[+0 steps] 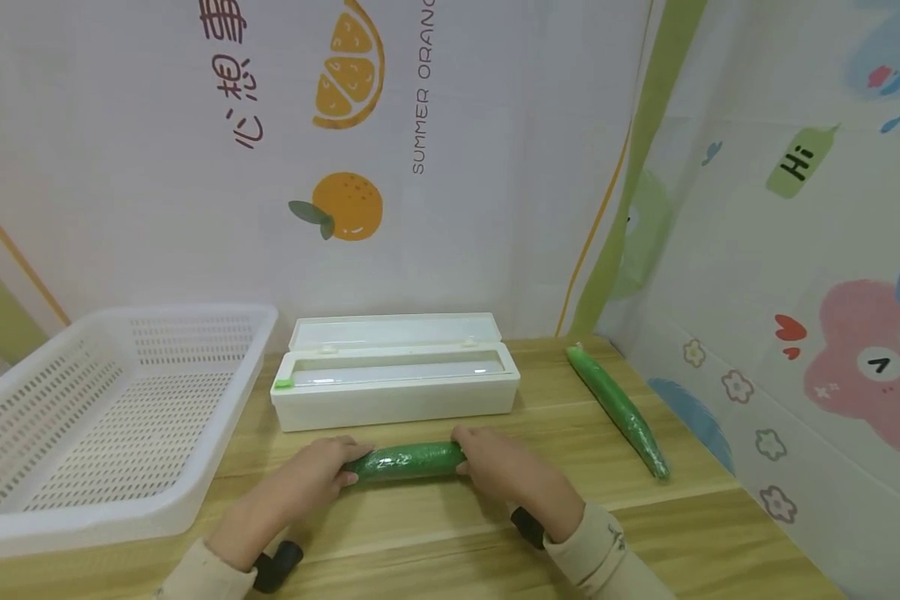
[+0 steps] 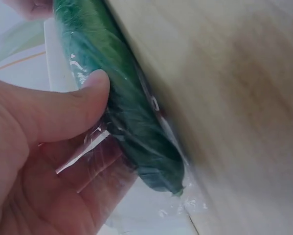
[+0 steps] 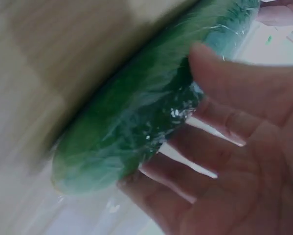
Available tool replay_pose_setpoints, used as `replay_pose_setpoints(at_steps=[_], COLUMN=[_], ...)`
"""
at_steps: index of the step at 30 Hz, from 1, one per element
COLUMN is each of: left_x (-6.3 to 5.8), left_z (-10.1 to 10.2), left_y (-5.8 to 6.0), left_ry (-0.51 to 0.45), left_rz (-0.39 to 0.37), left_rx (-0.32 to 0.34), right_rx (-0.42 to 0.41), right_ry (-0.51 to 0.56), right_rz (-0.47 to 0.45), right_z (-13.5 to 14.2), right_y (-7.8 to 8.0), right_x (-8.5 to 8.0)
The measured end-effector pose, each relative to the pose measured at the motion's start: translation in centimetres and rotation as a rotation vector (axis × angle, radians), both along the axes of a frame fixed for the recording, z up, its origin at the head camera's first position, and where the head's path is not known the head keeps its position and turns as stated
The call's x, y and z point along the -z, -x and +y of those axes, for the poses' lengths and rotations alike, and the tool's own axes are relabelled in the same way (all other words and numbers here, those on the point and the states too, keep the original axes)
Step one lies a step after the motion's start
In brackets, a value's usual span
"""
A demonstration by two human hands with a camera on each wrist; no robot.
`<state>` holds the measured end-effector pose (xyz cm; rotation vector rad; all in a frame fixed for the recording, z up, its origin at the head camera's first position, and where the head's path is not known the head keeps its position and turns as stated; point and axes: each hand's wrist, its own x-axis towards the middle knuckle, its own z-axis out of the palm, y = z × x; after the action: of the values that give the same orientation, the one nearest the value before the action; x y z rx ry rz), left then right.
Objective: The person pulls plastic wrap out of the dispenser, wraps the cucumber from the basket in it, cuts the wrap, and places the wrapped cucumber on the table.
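A green cucumber [image 1: 412, 462] in clear cling film lies crosswise at the front middle of the table. My left hand [image 1: 307, 479] grips its left part, with the thumb [image 2: 95, 90] on the near side and the fingers behind. Loose film [image 2: 100, 156] spreads past that end over the fingers. At the right part, my right hand [image 1: 506, 467] holds the cucumber between thumb [image 3: 210, 68] and fingertips. The film looks wrinkled and shiny around this rounded end [image 3: 82, 166]. Behind both hands stands a white cling film dispenser [image 1: 397, 406] with its lid raised and a green slider at its left.
A second cucumber [image 1: 618, 406], also shiny with film, lies slantwise at the right of the wooden table [image 1: 390, 546]. On the left stands a white plastic basket [image 1: 120, 523] with slotted walls. Printed cloth [image 1: 457, 242] hangs behind the table and along its right side.
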<state>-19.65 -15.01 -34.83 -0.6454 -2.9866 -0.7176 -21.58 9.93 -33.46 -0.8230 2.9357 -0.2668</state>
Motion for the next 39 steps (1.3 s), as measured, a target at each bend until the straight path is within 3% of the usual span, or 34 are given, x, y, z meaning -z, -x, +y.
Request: replay_pose_setpoints(at_steps=[6,13,19,25,30,36,39], left_x=[0.3,0.3,0.1,-0.4,-1.6,-3.4,-3.9], left_z=[-0.1,-0.1,-0.2,-0.2,-0.8,-1.7,-2.0], left_y=[-0.2,-0.3,-0.4,-0.5,-0.7,-0.7,-0.7], left_ry=[0.011,0.016,0.016,0.006,0.044,0.030,0.016], left_rz=[0.008,0.026,0.047,0.100,0.296,0.685,0.769], left_rx=[0.020,-0.014,-0.024,-0.022,-0.006,0.066,0.089], right_rx=[-0.006,-0.060,-0.065,-0.131,-0.174,-0.188,-0.153], right_ry=[-0.029,-0.061,0.023,0.207,0.318,0.385,0.388], right_rz=[0.080,0.172,0.042,-0.055,-0.121,-0.089,-0.060], right_z=[0.3,0.8,1.9,3.5,4.3,4.6,4.6], right_y=[0.1,0.9,1.6,2.0,2.0,1.2,0.6], right_x=[0.1,0.9,0.4,-1.0,-2.2,-4.1,-4.9])
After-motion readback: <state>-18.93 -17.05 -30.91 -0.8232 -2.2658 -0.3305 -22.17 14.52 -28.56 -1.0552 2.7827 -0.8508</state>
